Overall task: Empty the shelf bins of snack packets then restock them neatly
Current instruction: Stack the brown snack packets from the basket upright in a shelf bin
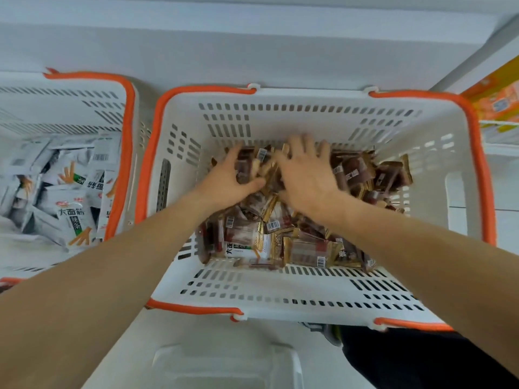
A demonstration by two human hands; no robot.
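A white slotted bin with an orange rim stands in front of me, holding a heap of several brown and gold snack packets. Both hands are deep in the far half of the heap. My left hand curls its fingers and thumb round a bunch of brown packets. Just to its right, my right hand lies with fingers spread flat on the packets. The packets under both palms are hidden.
A second orange-rimmed bin at the left holds several white and grey snack packets. White shelf wall rises behind. Orange packets sit on a shelf at the far right. A white plastic lid or bin edge lies below.
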